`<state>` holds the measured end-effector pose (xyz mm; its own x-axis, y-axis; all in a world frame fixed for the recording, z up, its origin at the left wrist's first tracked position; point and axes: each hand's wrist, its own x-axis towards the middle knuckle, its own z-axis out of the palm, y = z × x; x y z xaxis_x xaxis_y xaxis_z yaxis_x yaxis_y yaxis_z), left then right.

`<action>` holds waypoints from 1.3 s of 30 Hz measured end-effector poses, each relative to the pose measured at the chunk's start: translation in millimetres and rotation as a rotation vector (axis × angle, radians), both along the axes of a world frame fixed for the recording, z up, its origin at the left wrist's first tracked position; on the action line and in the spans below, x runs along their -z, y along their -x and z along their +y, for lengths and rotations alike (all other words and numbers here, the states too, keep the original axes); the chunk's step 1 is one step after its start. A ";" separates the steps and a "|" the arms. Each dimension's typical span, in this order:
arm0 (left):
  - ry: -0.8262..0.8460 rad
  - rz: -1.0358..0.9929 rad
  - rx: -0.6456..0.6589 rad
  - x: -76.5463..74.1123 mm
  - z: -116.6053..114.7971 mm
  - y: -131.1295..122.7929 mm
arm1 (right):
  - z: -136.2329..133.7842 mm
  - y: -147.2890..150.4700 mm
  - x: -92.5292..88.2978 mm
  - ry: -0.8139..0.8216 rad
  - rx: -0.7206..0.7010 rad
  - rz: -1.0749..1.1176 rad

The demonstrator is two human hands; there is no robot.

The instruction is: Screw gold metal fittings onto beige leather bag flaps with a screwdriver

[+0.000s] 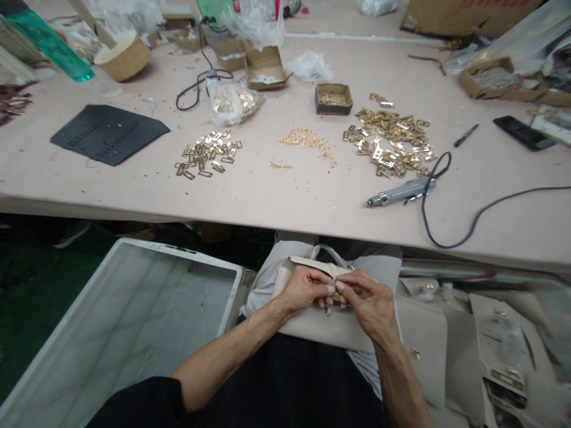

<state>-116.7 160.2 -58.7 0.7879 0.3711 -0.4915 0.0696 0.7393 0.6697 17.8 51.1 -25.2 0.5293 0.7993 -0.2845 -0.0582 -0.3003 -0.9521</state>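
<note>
A cream handbag (pixel 312 330) lies across my lap, its handle pointing toward the table. My left hand (pixel 307 288) and my right hand (pixel 363 297) meet over the bag's middle. Fingers and thumbs of both hands are pinched together around a small gold metal clasp (pixel 335 290) at the bag's flap. Most of that piece is covered by my fingertips. Just below it, a bit of gold hardware (pixel 327 311) shows on the bag's front.
On the table are gold frames (pixel 207 154), tiny screws (pixel 304 138), gold clasp parts (pixel 392 139) and a corded electric screwdriver (pixel 399 192). A grey plastic crate (pixel 191 297) stands at my left. More cream bags (pixel 459 345) are piled at my right.
</note>
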 end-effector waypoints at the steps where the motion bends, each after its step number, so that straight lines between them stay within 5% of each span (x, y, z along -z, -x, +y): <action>1: 0.005 0.001 0.001 0.1 -0.7 0.3 | -0.6 -0.1 0.9 0.008 -0.002 0.007; 16: -0.057 0.159 -0.099 -6.4 -5.8 -6.2 | -27.0 29.2 3.7 0.242 0.044 0.026; 24: 0.059 0.237 -0.077 -14.2 -11.3 -16.2 | -30.5 30.4 10.8 0.215 0.039 0.106; 34: 0.097 0.244 -0.164 -6.7 -21.9 -23.1 | -35.7 25.5 23.3 0.154 -0.018 0.294; 39: 0.078 0.272 -0.191 -10.1 -23.1 -25.9 | -34.7 24.7 21.5 0.102 0.081 0.260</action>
